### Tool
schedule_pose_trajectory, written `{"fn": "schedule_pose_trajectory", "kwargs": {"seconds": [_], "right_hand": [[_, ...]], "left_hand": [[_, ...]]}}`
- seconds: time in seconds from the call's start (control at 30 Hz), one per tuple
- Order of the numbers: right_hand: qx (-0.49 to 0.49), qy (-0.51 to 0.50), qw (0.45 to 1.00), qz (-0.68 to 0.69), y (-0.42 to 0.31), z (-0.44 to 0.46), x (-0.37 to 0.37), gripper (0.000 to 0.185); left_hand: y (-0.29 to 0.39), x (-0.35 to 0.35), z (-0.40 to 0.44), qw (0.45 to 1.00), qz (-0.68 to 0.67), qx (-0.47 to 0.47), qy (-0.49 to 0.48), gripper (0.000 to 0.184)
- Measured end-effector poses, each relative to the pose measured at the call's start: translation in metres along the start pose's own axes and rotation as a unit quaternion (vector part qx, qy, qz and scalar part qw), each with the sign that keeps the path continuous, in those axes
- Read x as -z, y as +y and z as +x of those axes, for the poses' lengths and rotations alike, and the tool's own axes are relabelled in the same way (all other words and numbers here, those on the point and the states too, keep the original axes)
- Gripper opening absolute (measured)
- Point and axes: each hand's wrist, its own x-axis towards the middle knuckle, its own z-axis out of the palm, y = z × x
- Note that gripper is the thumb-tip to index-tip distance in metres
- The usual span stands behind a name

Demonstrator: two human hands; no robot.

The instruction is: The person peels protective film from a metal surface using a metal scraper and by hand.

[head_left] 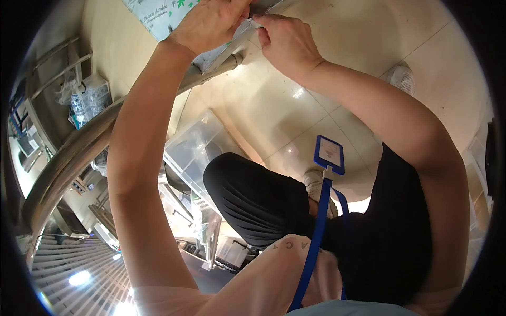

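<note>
A pale blue printed sheet [153, 16] with green leaves and lettering lies at the top of the head view, its far part cut off by the frame. My left hand [213, 23] rests at its right edge, fingers curled in. Close beside it, my right hand [289, 45] has thumb and forefinger pinched together at the same edge. Something small and whitish shows between the two hands, too small to name. Both hands' fingertips are partly hidden.
A thick metal tube [71, 152] curves along the left, under my left arm. Below lies a clear plastic bin [205, 137]. Wrapped blue-and-white items [89, 100] sit on a rack at left. A badge [329, 154] hangs from my blue lanyard over the tiled floor [284, 105].
</note>
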Motion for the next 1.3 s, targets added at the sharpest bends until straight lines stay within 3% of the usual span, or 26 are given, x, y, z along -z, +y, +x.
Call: {"fn": "schedule_pose_trajectory", "kwargs": {"seconds": [0.1,0.3,0.4,0.5,0.63,0.77,0.87,0.97,1.0,1.3], "right_hand": [[-0.017,-0.011,1.000,0.016,-0.002,0.001,-0.002,0.010],[0.012,0.017,0.999,0.025,0.005,0.006,0.004,0.010],[-0.016,-0.014,1.000,-0.018,0.002,0.003,0.012,0.022],[0.017,-0.019,1.000,0.012,0.004,0.011,0.032,0.014],[0.066,-0.079,0.994,-0.032,0.016,0.026,0.055,0.015],[0.098,-0.130,0.986,-0.026,0.022,0.032,0.061,0.014],[0.103,-0.239,0.954,-0.151,0.034,0.025,0.053,0.013],[0.091,-0.159,0.983,0.024,0.039,0.023,0.067,0.014],[0.074,-0.180,0.980,0.038,0.034,0.025,0.071,0.015],[0.129,-0.165,0.978,-0.002,0.037,0.047,0.070,0.019]], "left_hand": [[-0.001,0.000,0.001,1.000,0.004,-0.003,-0.003,0.022],[0.004,0.002,0.001,0.998,0.061,0.010,0.004,0.020],[0.004,0.003,0.001,0.997,0.075,0.014,0.010,0.019],[0.007,0.002,-0.001,0.995,0.098,0.024,0.021,0.018],[0.010,0.001,0.000,0.994,0.085,0.071,0.004,0.017],[0.007,0.001,0.000,0.997,0.050,0.048,0.017,0.018],[0.007,0.003,0.001,0.998,0.039,0.054,0.008,0.018],[0.003,0.001,0.001,0.999,0.006,0.047,0.019,0.019],[0.004,0.000,0.000,0.998,0.005,0.055,0.011,0.019],[0.004,0.005,0.004,0.995,-0.040,0.090,0.005,0.023]]}}
